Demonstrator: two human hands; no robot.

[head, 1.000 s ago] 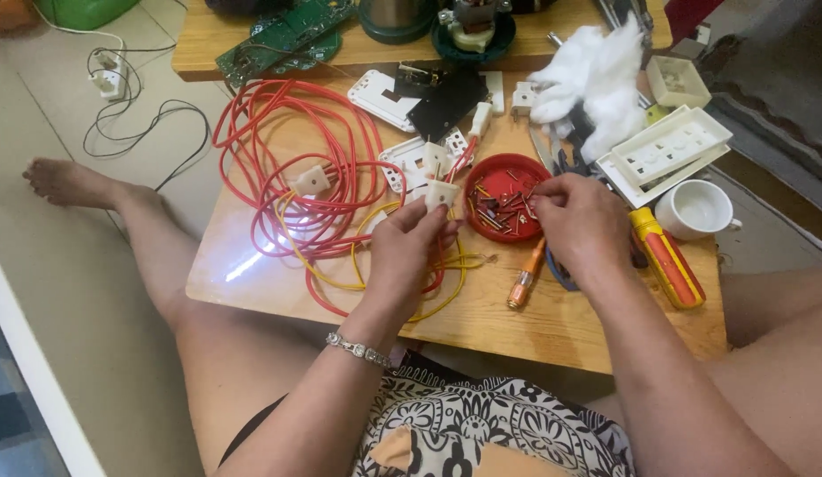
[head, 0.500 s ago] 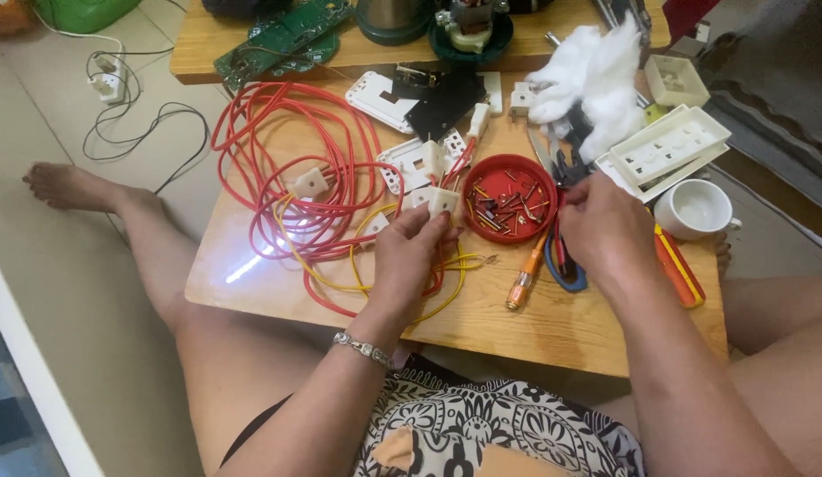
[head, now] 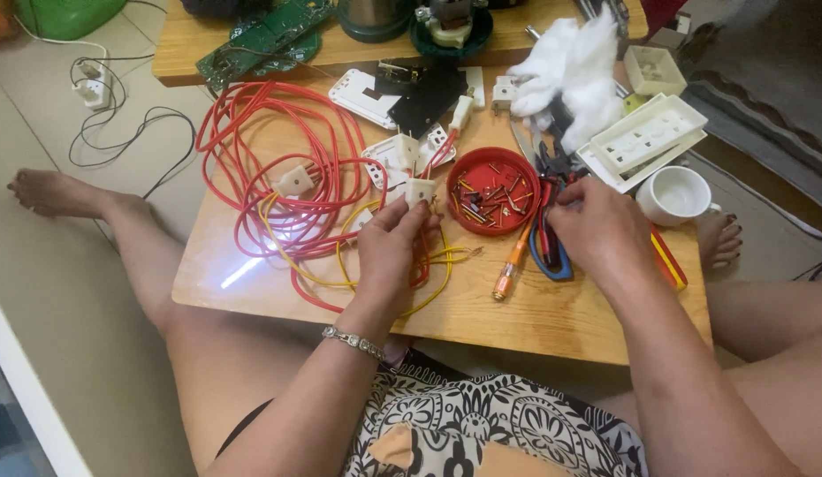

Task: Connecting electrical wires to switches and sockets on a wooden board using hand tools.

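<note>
Plug part: a small white plastic plug piece [head: 419, 191] sits at the tips of the left hand [head: 391, 252], pinched between thumb and fingers, raised just above the low wooden table [head: 552, 318].
Left hand grip: fingers pressed together on the white piece; a silver chain bracelet [head: 353, 341] circles the wrist.
Wires: thin yellow wire [head: 429, 274] and a red strand run under the left palm toward the plug piece; whether they join it cannot be told from this angle.
Red dish: a round red plastic dish [head: 493, 190] lies just right of the plug piece, holding a loose heap of small screws and metal bits.
Right hand: the right hand [head: 601, 231] rests right of the dish, fingertips curled down onto blue-handled pliers [head: 546, 247]; how firmly it grips is probably hidden by the knuckles.
Screwdriver: an orange-handled screwdriver [head: 510, 265] lies between the two hands, slanting toward the dish.
Red cable: a big coil of red cable [head: 278, 150] lies left of the left hand, with a white connector [head: 295, 181] inside the loop.
White cup: a white ceramic cup [head: 677, 194] stands beyond the right hand, apparently empty.
Tray: a white moulded socket plate [head: 648, 137] lies behind the cup.
</note>
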